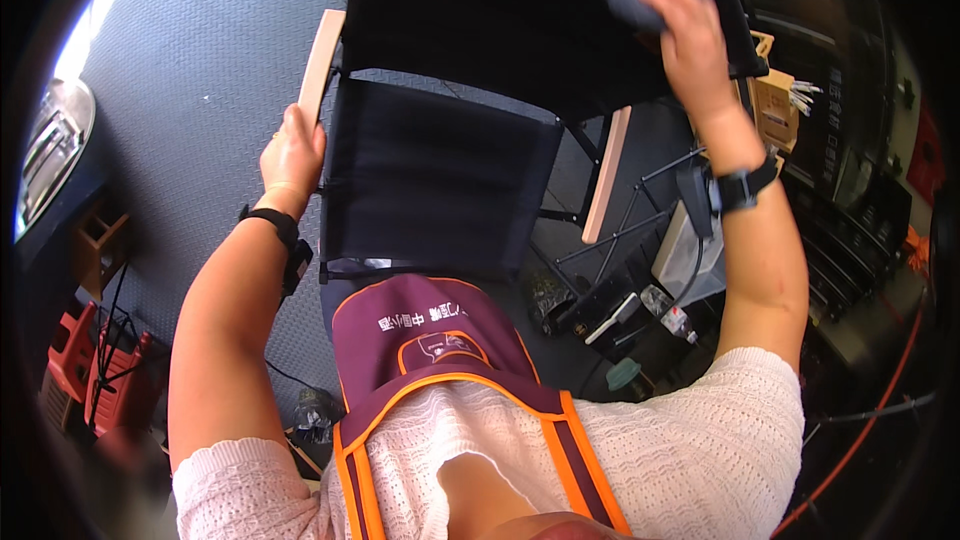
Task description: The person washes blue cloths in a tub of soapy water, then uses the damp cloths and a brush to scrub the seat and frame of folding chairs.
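In front of me stands a folding chair with a black fabric seat (442, 172) and a black fabric backrest (487, 15). My left hand (292, 154) is wrapped around the lower part of its pale wooden armrest (322, 60) on the left. The other wooden armrest (607, 172) is on the right, with no hand on it. My right hand (686, 37) is raised at the backrest's right side, blurred by motion. Its fingers are around a dark blue-grey item (634, 6), too blurred to tell whether it is a cloth or a brush.
Behind the right armrest is a thin black folding frame (637, 202). A clear plastic bin (686, 255), a plastic bottle (667, 315) and a wooden box (776, 109) stand to the right. Red plastic stools (112, 367) are at left on the textured metal floor (202, 97).
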Demonstrator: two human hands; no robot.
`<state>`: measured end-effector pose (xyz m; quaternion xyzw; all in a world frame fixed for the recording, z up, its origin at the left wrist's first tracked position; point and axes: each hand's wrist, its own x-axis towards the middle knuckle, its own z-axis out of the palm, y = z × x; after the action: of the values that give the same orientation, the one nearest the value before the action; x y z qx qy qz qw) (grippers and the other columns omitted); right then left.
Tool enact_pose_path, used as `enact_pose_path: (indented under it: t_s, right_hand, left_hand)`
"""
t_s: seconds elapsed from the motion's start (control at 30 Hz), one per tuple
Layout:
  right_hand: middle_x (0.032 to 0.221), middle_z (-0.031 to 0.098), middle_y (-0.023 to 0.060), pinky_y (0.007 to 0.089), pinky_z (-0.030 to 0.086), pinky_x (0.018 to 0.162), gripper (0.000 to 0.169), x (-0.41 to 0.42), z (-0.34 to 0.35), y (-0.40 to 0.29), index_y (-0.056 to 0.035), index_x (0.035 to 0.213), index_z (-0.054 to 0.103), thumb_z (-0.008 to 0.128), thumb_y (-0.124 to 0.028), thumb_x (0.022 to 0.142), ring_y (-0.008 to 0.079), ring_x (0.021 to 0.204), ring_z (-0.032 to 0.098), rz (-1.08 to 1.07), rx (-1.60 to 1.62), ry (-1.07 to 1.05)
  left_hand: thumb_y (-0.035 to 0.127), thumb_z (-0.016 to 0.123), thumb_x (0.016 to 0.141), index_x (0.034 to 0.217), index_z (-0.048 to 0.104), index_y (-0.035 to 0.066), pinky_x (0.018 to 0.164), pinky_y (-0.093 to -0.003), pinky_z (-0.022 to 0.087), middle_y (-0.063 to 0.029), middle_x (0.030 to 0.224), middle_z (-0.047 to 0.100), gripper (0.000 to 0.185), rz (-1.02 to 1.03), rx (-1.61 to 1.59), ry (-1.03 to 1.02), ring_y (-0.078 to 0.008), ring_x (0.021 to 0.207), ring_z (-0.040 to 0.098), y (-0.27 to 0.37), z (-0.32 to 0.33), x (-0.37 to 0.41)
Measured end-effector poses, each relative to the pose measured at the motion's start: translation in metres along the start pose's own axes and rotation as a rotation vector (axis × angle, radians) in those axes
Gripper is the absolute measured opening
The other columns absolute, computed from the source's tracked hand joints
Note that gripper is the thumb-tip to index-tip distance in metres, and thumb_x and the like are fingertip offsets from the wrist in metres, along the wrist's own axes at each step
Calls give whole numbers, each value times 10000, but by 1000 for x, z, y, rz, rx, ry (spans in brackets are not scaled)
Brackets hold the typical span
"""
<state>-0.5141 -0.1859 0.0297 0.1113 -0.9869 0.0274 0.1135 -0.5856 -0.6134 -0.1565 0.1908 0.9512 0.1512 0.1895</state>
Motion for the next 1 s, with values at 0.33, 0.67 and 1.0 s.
enact_pose_path:
  t_s: [0.33, 0.67, 1.0]
  right_hand:
    - [1309, 415, 158, 428, 330, 1023, 333, -239, 139, -78, -187, 1039, 655, 637, -88, 721, 350, 1179, 432, 616, -154, -468]
    - [1338, 371, 151, 431, 364, 971, 221, -274, 108, -134, -139, 999, 658, 615, -108, 784, 357, 1191, 393, 839, -240, -479]
    - [1280, 410, 203, 425, 402, 946, 314, -323, 62, -260, -127, 1009, 649, 661, -70, 700, 401, 1115, 449, 1123, -99, -770]
  left_hand:
    - [334, 508, 884, 1123, 387, 74, 679, -488, 491, -216, 874, 631, 373, -15, 52, -30, -414, 784, 610, 0, 13, 0]
    - [371, 458, 910, 1187, 357, 80, 706, -471, 494, -233, 933, 623, 413, -67, 48, -110, -417, 817, 614, 8, 9, -1]
    - [388, 494, 874, 1078, 381, 52, 742, -473, 496, -206, 928, 638, 408, -31, -82, -148, -404, 832, 620, 17, 10, 0]
